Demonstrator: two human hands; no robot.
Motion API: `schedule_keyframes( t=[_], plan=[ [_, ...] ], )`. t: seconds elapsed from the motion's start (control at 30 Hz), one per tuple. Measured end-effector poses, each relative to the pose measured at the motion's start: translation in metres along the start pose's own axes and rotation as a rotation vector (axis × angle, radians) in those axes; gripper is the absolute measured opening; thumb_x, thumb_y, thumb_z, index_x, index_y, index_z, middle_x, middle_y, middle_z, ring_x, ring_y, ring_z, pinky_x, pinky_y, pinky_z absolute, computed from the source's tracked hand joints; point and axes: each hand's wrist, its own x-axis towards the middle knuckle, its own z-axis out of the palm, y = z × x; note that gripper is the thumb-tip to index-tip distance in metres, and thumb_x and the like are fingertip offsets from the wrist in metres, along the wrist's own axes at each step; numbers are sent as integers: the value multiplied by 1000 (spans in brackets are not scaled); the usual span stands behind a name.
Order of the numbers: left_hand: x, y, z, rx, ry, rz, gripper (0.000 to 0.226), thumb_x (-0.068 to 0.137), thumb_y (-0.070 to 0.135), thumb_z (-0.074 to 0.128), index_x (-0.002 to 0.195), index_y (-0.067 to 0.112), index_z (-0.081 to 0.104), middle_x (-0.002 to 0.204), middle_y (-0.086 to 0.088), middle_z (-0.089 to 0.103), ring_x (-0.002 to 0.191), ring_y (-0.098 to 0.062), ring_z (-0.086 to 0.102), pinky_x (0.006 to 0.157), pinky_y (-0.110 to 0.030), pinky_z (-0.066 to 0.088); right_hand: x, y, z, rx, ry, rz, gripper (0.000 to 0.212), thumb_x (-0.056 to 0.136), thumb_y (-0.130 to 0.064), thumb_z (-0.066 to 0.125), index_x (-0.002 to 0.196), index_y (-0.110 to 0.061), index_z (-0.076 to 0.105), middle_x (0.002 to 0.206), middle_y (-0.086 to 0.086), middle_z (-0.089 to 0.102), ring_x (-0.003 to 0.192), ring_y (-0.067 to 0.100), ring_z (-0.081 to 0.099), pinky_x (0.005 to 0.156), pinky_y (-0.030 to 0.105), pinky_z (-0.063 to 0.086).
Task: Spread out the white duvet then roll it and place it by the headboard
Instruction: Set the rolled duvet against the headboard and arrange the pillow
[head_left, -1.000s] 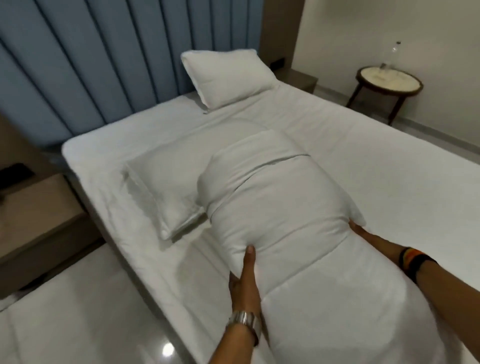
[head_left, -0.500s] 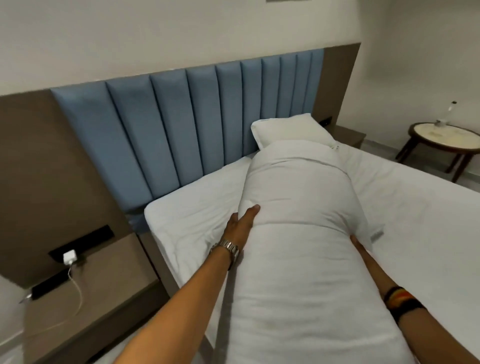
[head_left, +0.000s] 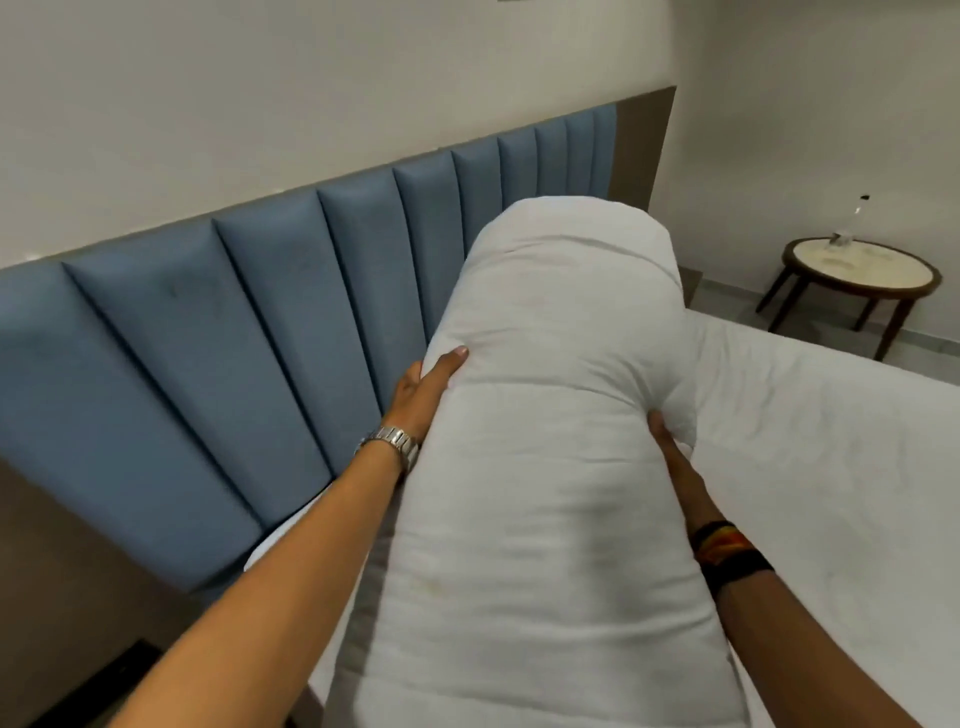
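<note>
As both hands (head_left: 426, 387) clasp it, the duvet (head_left: 545, 467) lies between.

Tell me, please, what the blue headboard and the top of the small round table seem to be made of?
The headboard looks like padded fabric or matte faux leather: vertical cushioned panels with soft seams and no shine. The round table has a pale, smooth top, perhaps stone or laminate, set in a dark rim on dark legs that look like wood; the picture is too small to tell.
</note>
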Motion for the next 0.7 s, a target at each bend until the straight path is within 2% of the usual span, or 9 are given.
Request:
schedule_keyframes(
  t=[0.17,0.23,0.3,0.37,0.43,0.5,0.57,0.63,0.7],
  plan=[
    [135,21,-47,63,-131,29,55,82,77,65,118,36,66,109,12,73,92,-9,71,68,-22,53,72,-6,103,48,90,10,173,11,-105,64,161,-22,37,158,8,49,134,24,50,115,33,35],
    [193,15,-61,119,-165,54,56,85,77,62,119,33,68,110,11,73,92,-8,70,75,-24,54,107,5,146,109,130,71,177,11,-106,64,164,-23,30,163,10,42,144,27,43,124,35,28],
    [243,-3,-74,166,-175,74,57,89,75,59,127,33,66,122,12,70,97,-5,66,80,-23,51,138,28,184,112,198,148,155,35,-102,68,162,-20,34,160,11,46,133,26,52,113,30,36],
    [278,-43,-84,272,-220,54,66,93,71,55,147,33,54,143,11,57,119,-12,61,98,-25,46,162,72,216,115,300,255,116,66,-84,76,154,-14,48,147,13,58,114,27,60,103,32,45],
    [286,-102,-86,474,-301,11,75,94,73,51,157,33,43,161,7,44,145,-21,45,123,-36,32,168,120,240,91,295,416,89,83,-62,79,146,-5,54,139,18,62,116,36,63,104,45,52],
    [274,-167,-93,807,-371,-10,78,96,78,36,163,38,30,173,5,25,159,-27,22,130,-49,14,171,152,269,-52,325,475,69,92,-39,78,142,3,54,139,24,61,123,43,60,103,51,51],
    [250,-227,-105,1008,-345,56,78,96,80,19,165,44,11,177,7,3,163,-29,-3,129,-55,-4,178,163,297,-259,440,346,62,97,-29,73,145,4,52,146,27,56,134,42,54,112,46,43],
    [232,-267,-114,1080,-244,183,77,96,79,9,165,46,0,176,8,-7,162,-27,-14,127,-58,-10,191,155,324,-497,498,56,70,100,-43,66,154,-4,45,161,24,41,150,36,37,123,46,29],
    [231,-285,-114,1109,-159,269,76,98,77,13,166,43,5,177,5,-4,162,-29,-12,126,-62,-9,217,144,346,-749,474,-203,80,98,-64,57,163,-24,33,174,13,17,160,29,14,126,58,10]
  ],
)
